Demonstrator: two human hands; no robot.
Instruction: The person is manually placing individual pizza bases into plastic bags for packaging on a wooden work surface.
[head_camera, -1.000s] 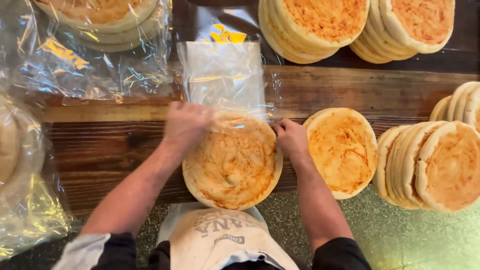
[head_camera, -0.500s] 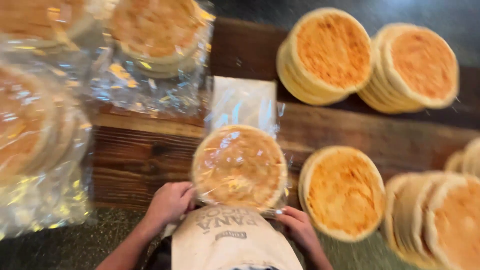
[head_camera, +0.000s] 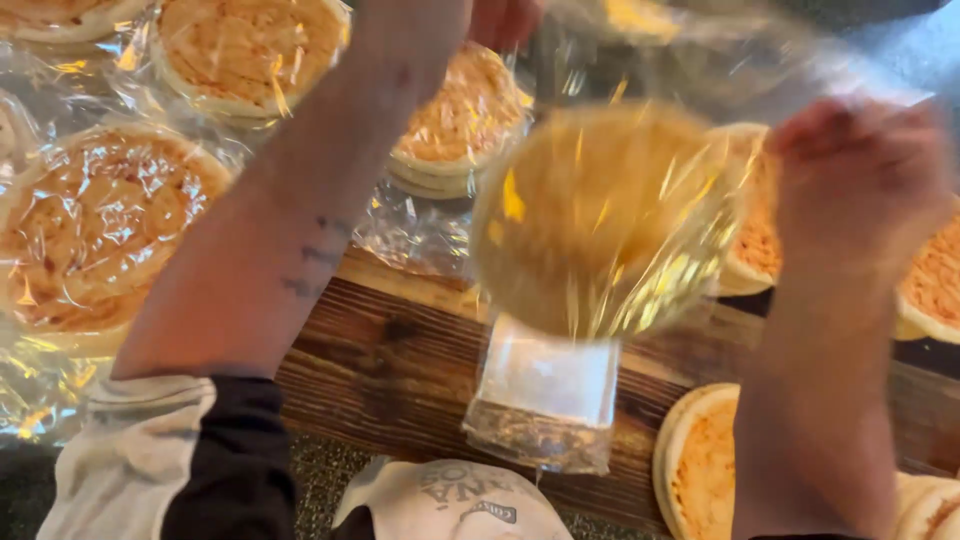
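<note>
A clear plastic bag holding a round flatbread stack (head_camera: 600, 220) hangs blurred in the air above the wooden board (head_camera: 390, 350). My left hand (head_camera: 505, 20) is raised at the top edge of the view, partly cut off, gripping the bag's upper part. My right hand (head_camera: 860, 175) grips the bag's right side at the same height. Below the lifted bag, a pile of empty clear bags (head_camera: 550, 400) lies flat on the board.
Bagged flatbread stacks lie at the left (head_camera: 100, 230), the top left (head_camera: 250, 50) and the middle back (head_camera: 460, 110). Unbagged flatbreads sit at the right (head_camera: 930, 280) and lower right (head_camera: 700, 460). A white printed apron (head_camera: 450, 500) shows at the bottom.
The bagged flatbread stack has gone from lying on the board near my body to being held up in the air by both hands.
</note>
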